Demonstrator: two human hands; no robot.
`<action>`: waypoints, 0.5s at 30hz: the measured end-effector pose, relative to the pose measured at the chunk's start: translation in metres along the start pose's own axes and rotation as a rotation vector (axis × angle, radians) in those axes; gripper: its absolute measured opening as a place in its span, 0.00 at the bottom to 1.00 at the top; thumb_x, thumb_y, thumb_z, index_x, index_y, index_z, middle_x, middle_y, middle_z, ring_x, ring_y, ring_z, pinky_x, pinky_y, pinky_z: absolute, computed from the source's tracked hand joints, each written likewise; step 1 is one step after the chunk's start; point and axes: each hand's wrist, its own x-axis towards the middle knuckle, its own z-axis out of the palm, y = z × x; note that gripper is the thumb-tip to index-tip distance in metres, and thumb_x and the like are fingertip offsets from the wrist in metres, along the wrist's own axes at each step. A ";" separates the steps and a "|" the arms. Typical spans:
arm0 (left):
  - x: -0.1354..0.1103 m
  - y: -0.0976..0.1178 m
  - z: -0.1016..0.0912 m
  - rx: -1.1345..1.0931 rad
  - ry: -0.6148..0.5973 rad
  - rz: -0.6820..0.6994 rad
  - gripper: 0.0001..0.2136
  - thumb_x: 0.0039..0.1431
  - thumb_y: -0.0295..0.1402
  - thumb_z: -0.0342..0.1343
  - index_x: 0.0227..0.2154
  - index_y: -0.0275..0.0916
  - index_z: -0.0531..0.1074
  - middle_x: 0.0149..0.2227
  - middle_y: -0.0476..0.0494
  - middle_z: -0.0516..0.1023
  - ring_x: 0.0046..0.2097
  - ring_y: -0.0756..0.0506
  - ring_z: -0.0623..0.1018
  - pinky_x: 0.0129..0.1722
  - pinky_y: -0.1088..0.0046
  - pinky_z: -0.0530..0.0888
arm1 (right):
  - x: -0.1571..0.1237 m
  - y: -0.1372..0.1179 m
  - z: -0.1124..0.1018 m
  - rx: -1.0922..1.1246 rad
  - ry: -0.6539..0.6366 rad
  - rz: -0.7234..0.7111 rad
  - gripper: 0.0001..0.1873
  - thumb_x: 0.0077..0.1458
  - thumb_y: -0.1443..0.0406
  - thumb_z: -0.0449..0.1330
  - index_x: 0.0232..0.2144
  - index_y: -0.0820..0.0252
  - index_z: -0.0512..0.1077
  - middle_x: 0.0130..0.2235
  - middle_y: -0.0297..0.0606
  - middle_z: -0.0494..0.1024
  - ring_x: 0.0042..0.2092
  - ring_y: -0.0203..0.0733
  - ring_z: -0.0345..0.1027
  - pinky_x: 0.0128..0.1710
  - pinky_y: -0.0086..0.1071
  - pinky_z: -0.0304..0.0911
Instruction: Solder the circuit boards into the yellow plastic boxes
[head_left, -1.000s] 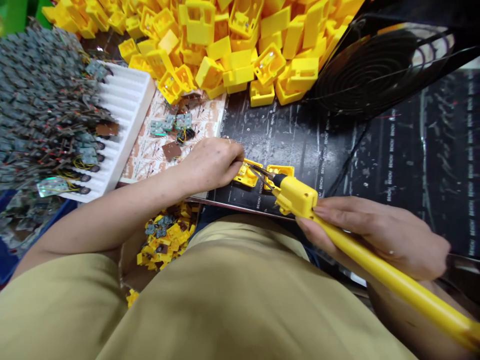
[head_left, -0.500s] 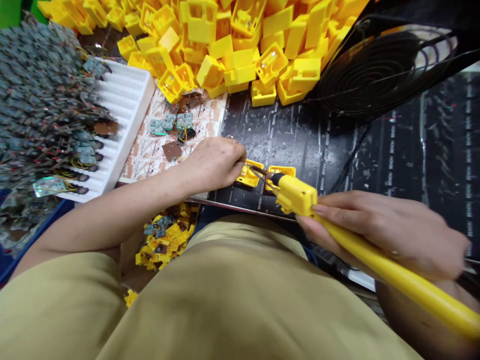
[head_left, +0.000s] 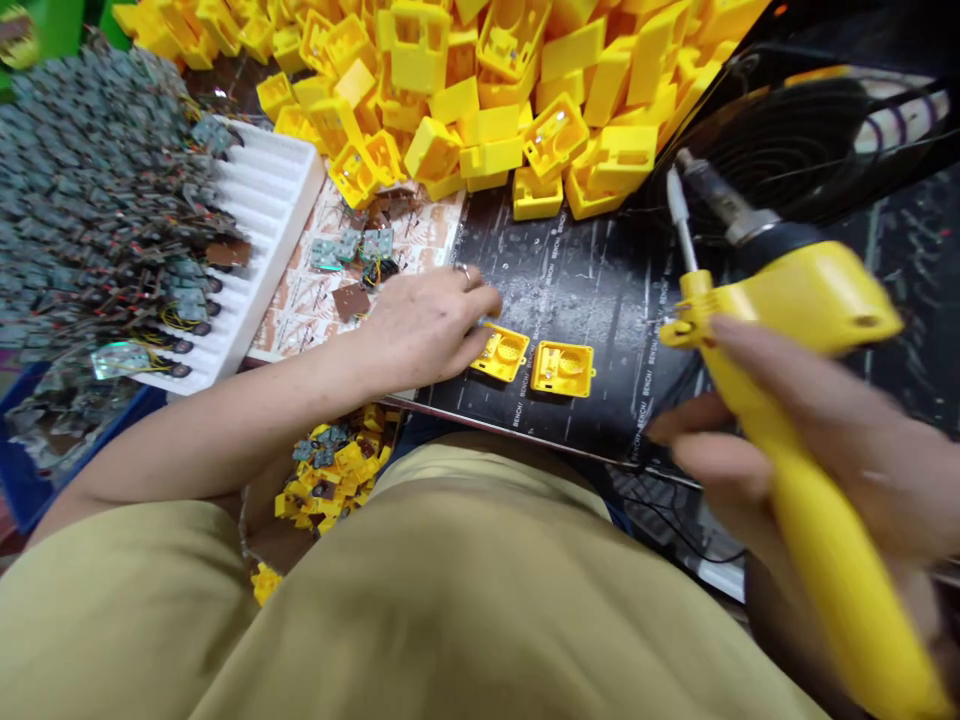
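My right hand (head_left: pixel 832 430) is closed round the yellow handle of a soldering gun (head_left: pixel 806 300). Its dark metal tip and a thin pale feed tube beside it point up and away, above the black bench mat. With fingers curled, my left hand (head_left: pixel 435 325) grips the left end of a small open yellow plastic case (head_left: pixel 504 353), whose covered corner I cannot see. Metal contacts show inside that case. Just to its right lies a second open yellow case (head_left: pixel 564 368), with a round speaker-like grille moulded in it; neither hand touches this one.
A heap of yellow cases (head_left: pixel 480 130) fills the back. On the left, many circuit boards with wires are piled on a white foam tray (head_left: pixel 277 190). Loose boards (head_left: pixel 352 248) lie nearer. A black fan-like guard (head_left: pixel 780 150) stands back right. Below the bench is a box of yellow parts (head_left: pixel 337 475).
My right hand has lifted the soldering gun off the cases and swung it right, its tip now pointing up. The left hand stays at the left case. The right case is now uncovered.
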 end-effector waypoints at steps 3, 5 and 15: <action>-0.008 -0.009 0.000 -0.150 0.179 0.013 0.18 0.65 0.38 0.48 0.54 0.39 0.70 0.54 0.39 0.75 0.53 0.40 0.77 0.49 0.63 0.73 | 0.011 0.012 0.021 -0.024 -0.027 -0.153 0.18 0.59 0.67 0.63 0.51 0.51 0.70 0.36 0.30 0.81 0.32 0.35 0.76 0.35 0.25 0.71; -0.013 -0.008 0.011 -0.247 0.223 0.094 0.23 0.65 0.41 0.50 0.59 0.36 0.65 0.58 0.35 0.72 0.59 0.39 0.72 0.57 0.60 0.70 | 0.014 0.022 0.034 -0.016 -0.061 -0.195 0.18 0.57 0.64 0.65 0.49 0.54 0.69 0.44 0.39 0.80 0.41 0.42 0.77 0.40 0.29 0.73; -0.062 -0.001 0.025 -0.596 0.109 0.423 0.17 0.66 0.37 0.53 0.52 0.32 0.73 0.53 0.31 0.77 0.54 0.42 0.77 0.55 0.67 0.74 | 0.011 0.028 0.058 -0.010 -0.075 -0.265 0.33 0.53 0.68 0.67 0.59 0.54 0.61 0.43 0.41 0.79 0.38 0.46 0.77 0.34 0.34 0.74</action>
